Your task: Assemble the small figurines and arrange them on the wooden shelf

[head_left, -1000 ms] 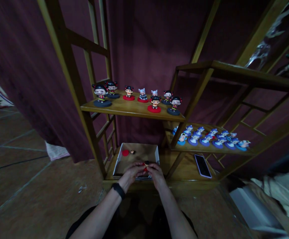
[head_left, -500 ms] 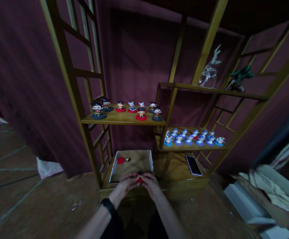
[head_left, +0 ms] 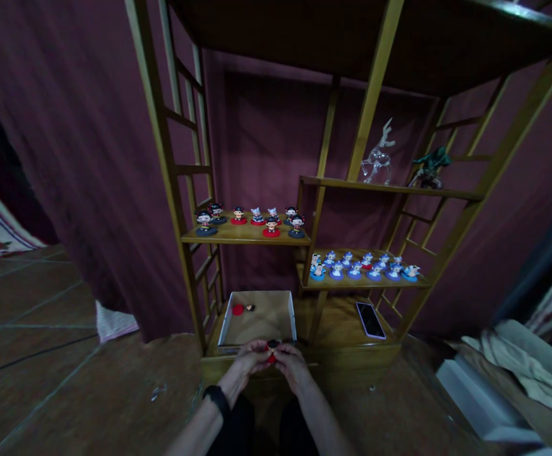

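Note:
A small figurine (head_left: 272,350) with a dark head and a red base is pinched between my two hands at the front edge of the cabinet. My left hand (head_left: 251,358), with a black band on the wrist, grips it from the left. From the right, the fingers of my right hand (head_left: 293,364) close on it, hiding part of it. Just behind my hands stands a shallow cardboard box (head_left: 262,322). Inside that box, at its left, another figurine (head_left: 250,308) lies on its side with its red round base (head_left: 238,310).
Several black-haired figurines (head_left: 204,221) stand on the upper left shelf (head_left: 247,235). Several blue-and-white figurines (head_left: 354,270) fill the lower right shelf (head_left: 365,284). A phone (head_left: 371,320) lies at right. Above are a clear deer ornament (head_left: 378,158) and a green ornament (head_left: 431,168).
The view has shifted, so the shelves appear a little smaller and lower. Both hands stay together on the figurine in front of the box.

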Demonstrator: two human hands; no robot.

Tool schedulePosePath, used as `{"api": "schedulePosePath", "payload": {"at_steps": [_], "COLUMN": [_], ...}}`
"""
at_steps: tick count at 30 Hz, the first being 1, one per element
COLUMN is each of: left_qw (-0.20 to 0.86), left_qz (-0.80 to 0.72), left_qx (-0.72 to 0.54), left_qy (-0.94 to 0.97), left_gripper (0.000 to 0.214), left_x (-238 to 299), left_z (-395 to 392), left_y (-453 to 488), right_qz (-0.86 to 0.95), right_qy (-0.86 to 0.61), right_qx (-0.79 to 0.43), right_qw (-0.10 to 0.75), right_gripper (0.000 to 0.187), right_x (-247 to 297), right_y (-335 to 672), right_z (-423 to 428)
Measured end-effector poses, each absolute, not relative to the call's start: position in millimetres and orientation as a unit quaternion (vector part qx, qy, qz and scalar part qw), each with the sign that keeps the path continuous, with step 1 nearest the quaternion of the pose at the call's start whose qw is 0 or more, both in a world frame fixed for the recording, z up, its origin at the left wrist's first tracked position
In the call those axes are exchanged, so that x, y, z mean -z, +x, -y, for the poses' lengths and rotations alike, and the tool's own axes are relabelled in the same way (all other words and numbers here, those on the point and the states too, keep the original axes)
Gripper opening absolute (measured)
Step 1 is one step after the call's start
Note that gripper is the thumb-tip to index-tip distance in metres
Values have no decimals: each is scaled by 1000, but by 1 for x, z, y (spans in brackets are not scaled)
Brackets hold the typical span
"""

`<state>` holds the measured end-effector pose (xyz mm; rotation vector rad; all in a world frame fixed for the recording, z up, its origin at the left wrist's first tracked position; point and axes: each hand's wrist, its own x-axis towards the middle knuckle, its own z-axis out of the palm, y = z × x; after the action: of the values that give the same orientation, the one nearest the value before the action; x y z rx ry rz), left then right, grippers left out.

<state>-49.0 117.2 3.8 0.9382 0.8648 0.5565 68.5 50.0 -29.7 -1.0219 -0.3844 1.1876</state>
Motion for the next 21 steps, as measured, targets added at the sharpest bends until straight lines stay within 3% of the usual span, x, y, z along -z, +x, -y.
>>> {"api": "schedulePosePath", "payload": {"at_steps": [13, 21], "left_qw": [735, 741], "left_qz": [-418, -388], "left_qx": [-350, -319], "left_qy": [404, 446], "left_gripper": [35, 38], "left_x": [-3, -2], "left_z": [-96, -101], "left_y": [-44, -45], "right_qz": [215, 243], "right_qy": [-478, -530], "right_qx": [-508, -489], "right_qw": [684, 649], "right_gripper": [31, 32], "right_x": [15, 17], "right_y": [63, 72], "right_z": [-46, -44]}}
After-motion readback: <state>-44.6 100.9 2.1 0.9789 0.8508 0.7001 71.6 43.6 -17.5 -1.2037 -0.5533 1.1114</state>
